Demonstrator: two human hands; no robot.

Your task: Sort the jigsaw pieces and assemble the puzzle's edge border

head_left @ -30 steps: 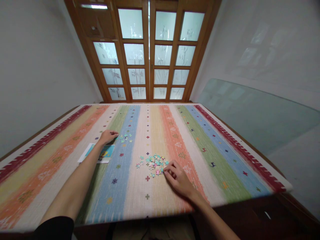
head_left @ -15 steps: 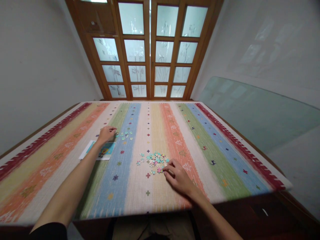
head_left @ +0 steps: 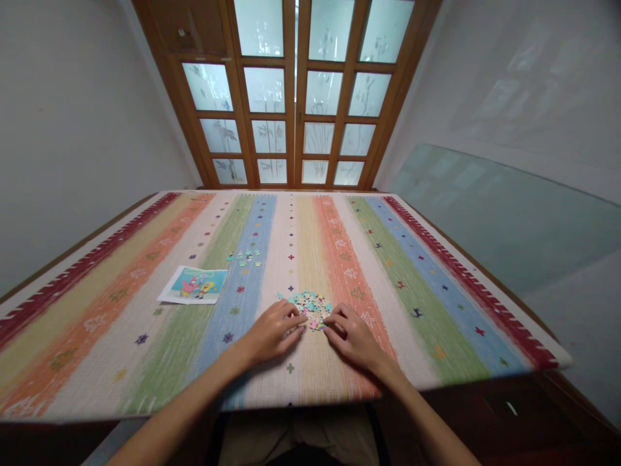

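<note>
Wooden doors with frosted glass panes [head_left: 270, 88] stand beyond a table covered by a striped tablecloth [head_left: 344, 246], between pale walls, with a greenish glass panel [head_left: 504, 213] at the right. Near the table's close edge lies a pile of jigsaw puzzle pieces [head_left: 310, 303], mostly turquoise, with pink and yellow among them. The left hand [head_left: 279, 329] is at the pile's left side, fingers curled and slightly parted, tips at its near-left edge. The right hand [head_left: 353, 336] is at the right side, thumb and fingers bent close together at the edge pieces. Whether either hand grips a piece cannot be told. Farther off to the left, a small scattered group of puzzle pieces [head_left: 245, 258] lies on a blue stripe, and just beside it, nearer the person, is a printed cartoon picture [head_left: 194, 285] showing a pink and a yellow figure.
</note>
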